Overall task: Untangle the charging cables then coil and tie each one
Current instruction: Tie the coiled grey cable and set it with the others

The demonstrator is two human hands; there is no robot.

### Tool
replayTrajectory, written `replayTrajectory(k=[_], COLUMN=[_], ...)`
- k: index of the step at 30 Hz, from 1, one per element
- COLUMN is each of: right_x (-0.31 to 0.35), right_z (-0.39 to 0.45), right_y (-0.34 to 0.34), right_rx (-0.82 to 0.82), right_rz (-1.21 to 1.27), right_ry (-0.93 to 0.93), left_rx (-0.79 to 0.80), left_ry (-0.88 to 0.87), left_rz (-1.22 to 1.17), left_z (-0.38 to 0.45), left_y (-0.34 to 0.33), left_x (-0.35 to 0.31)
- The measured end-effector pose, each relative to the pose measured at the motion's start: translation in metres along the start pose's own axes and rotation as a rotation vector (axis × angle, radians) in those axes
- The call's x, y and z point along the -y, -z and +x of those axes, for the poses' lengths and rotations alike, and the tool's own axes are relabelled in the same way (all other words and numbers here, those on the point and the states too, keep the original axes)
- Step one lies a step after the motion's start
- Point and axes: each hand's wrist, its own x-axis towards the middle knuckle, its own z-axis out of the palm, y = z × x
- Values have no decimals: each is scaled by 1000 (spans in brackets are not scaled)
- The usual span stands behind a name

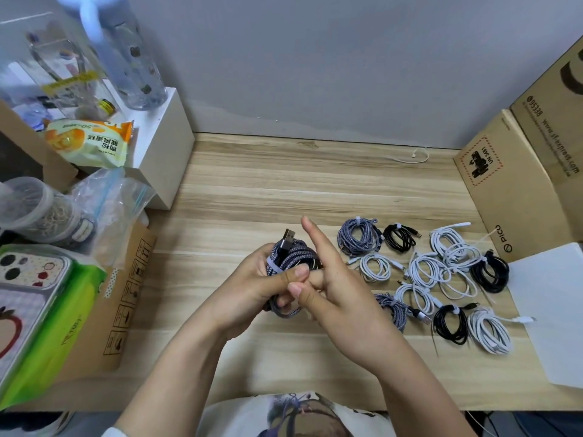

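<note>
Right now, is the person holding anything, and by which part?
Yes: the left hand grips a coiled grey braided cable around its bundle, by the white tie. The right hand touches it with straight fingers.

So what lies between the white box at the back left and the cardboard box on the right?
In the head view, mostly bare wooden desk lies between the white box and cardboard box; only a thin white tie lies there near the wall.
</note>
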Motion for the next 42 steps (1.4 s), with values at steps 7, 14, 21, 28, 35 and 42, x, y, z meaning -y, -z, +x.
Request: replayTrajectory(k=[7,14,21,28,35,42], right_x=[-2,-5,-8,-33,-37,-43], right_z=[-1,1,5,12,18,19], right_y=[-3,-8,5,-7,-8,3], right_rx=[10,-93,-85,-102,-128,-248], right_rz=[143,309,521,498,467,264], right_ry=[37,72,99,-63,-116,-144], left_rx=[-16,-169,-236,0,167,-74], left_ry=[99,21,16,45,22,22], left_rz=[-69,13,-178,-713,-710,-110], left_z=[6,14,10,2,-1,-7], left_y=[3,-2,0,11,9,-7], left_x=[7,3,-7,-15,-11,-12])
